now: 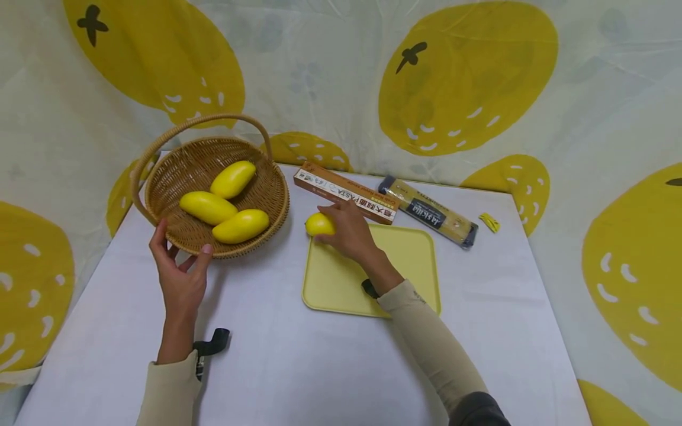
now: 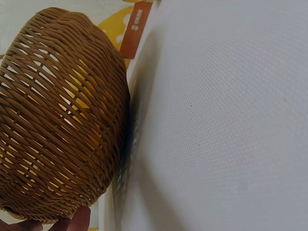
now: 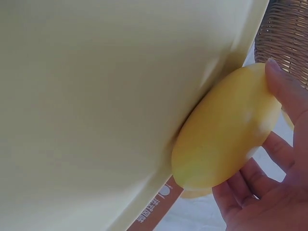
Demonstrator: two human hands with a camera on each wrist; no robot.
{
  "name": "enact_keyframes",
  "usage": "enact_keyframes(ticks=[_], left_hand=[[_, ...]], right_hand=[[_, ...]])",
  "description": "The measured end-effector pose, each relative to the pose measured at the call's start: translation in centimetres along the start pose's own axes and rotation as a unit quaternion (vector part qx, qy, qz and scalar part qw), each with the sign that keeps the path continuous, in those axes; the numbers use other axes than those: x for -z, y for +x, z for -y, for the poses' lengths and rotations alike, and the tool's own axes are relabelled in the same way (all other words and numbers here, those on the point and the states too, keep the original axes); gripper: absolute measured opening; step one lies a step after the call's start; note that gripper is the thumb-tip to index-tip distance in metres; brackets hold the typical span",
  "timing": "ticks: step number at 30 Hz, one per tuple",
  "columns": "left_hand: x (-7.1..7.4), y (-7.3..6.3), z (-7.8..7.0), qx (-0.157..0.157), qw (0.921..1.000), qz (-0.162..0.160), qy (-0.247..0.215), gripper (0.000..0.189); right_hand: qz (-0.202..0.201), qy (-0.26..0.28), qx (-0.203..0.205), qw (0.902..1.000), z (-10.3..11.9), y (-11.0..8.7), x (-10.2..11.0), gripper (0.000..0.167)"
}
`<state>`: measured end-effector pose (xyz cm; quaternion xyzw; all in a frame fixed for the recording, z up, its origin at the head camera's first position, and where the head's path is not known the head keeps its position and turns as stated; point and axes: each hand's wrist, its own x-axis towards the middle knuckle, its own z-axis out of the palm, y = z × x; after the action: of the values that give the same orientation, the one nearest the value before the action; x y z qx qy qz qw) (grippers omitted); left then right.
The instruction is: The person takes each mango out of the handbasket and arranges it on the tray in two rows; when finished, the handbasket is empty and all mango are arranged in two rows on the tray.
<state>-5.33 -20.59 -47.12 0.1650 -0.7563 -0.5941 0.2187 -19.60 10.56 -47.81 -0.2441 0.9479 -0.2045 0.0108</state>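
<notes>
A brown wicker basket (image 1: 277, 189) with an arched handle stands at the left, holding several yellow mangoes (image 1: 242, 226). My left hand (image 1: 181, 281) grips its near edge, with the thumb up at the rim. In the left wrist view only fingertips (image 2: 79, 219) show below the woven side. Another mango (image 3: 226, 130) is held in my right hand (image 1: 351, 234), thumb on one end and fingers along its side. That mango is at the far left corner of a pale yellow tray (image 1: 410, 266); whether it touches the tray I cannot tell.
Behind the tray lies a brown pasta box (image 1: 346, 192). A clear pack of spaghetti (image 1: 428, 211) lies slanted to its right, and a small yellow packet (image 1: 489, 223) is farther right. A fruit-printed curtain (image 1: 319, 77) hangs behind the white-covered table (image 1: 266, 355).
</notes>
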Motion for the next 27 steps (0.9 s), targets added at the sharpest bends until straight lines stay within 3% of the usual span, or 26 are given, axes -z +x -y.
enact_keyframes(ticks=[6, 10, 14, 19, 27], left_hand=[[0.1, -0.3, -0.3, -0.003, 1.0, 0.001, -0.002, 0.087], [0.1, 0.0, 0.3, -0.003, 1.0, 0.001, 0.004, 0.089], [0.1, 0.4, 1.0, 0.0, 1.0, -0.001, 0.005, 0.089], [0.1, 0.4, 1.1, -0.004, 1.0, 0.0, 0.004, 0.09], [0.1, 0.5, 1.6, -0.013, 0.9999, -0.003, -0.002, 0.09]], right_hand=[[-0.007, -0.012, -0.003, 0.9999, 0.2, -0.3, 0.4, 0.084], [-0.036, 0.041, -0.004, 0.9985, 0.9, -0.6, 1.7, 0.083], [-0.081, 0.111, 0.028, 0.9901, 1.8, -0.4, 3.4, 0.078], [-0.12, 0.157, 0.07, 0.9778, 3.2, 0.5, 5.1, 0.074], [-0.109, 0.213, 0.136, 0.9615, 6.3, 2.7, 6.1, 0.074]])
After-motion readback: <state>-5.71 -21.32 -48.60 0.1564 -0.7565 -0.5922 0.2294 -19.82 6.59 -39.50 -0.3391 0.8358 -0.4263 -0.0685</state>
